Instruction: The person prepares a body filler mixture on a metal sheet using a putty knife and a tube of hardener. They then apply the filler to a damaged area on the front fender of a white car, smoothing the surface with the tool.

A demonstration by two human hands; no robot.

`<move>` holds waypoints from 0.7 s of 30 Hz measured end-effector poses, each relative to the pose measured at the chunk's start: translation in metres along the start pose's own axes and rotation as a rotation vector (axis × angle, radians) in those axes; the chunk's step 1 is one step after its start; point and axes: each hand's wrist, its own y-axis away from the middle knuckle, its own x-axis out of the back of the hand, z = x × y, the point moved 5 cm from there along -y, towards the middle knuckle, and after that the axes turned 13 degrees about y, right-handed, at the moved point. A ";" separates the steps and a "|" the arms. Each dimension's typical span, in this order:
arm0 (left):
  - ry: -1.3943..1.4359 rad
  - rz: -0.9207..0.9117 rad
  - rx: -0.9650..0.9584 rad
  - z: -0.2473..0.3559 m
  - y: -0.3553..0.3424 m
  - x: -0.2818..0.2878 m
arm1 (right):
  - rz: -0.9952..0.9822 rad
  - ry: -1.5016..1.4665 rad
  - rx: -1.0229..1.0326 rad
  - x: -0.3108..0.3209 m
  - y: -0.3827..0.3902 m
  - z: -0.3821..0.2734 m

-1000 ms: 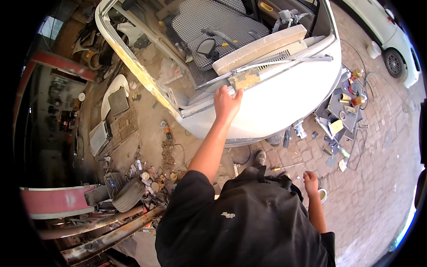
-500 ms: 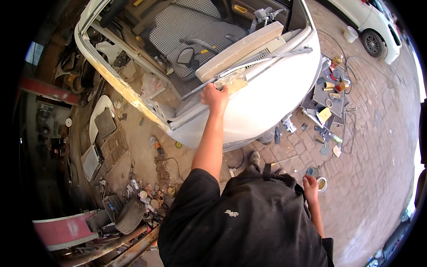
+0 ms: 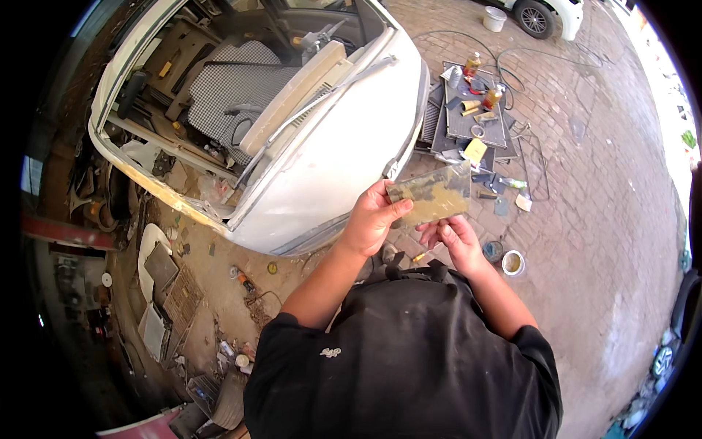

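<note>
Head view, looking down: both hands up at chest height w/ a flat rectangular spreader plate [image 3: 431, 194] between them, smeared w/ yellowish-brown filler. Left hand [image 3: 371, 219] is clamped on the plate's left edge, thumb over the top face, fingers under. Right hand [image 3: 457, 238] sits at the plate's lower edge, fingers curled up against it from below (can't tell if it grips or just scrapes/steadies).

Plate is held in the air, well apart from the white car body [image 3: 322, 168], which sits ahead-left w/ its windscreen opening stripped and the checked seat [image 3: 227, 88] showing.

Progress, as a judgement: filler is on the plate, so mixing/loading looks done or nearly so. The white panel nearest the hands shows no fresh patch I can make out, so spreading on the body seems still to do.

Small round tin [image 3: 513, 262] sits on the brick paving just right of the right hand. Bottles and bits lie on dark mats [image 3: 475, 121] beyond the plate.
</note>
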 end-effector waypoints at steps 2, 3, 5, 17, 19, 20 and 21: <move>-0.006 -0.070 0.145 -0.041 0.014 -0.033 | 0.113 0.025 -0.024 0.020 0.030 -0.007; 0.011 -0.089 0.170 -0.056 0.018 -0.030 | 0.180 -0.001 -0.032 0.027 0.044 -0.010; 0.053 -0.095 0.222 -0.099 0.041 0.012 | 0.303 -0.065 -0.073 0.045 0.086 -0.014; -1.124 0.488 1.132 -0.238 0.323 0.290 | 0.315 -0.011 -0.105 0.096 0.216 -0.028; -1.149 0.431 1.105 -0.232 0.298 0.266 | 0.320 -0.009 -0.080 0.102 0.222 -0.028; -1.166 0.382 1.102 -0.229 0.285 0.254 | 0.334 -0.018 -0.079 0.102 0.226 -0.024; -1.190 0.329 1.098 -0.228 0.272 0.243 | 0.348 -0.034 -0.077 0.102 0.230 -0.021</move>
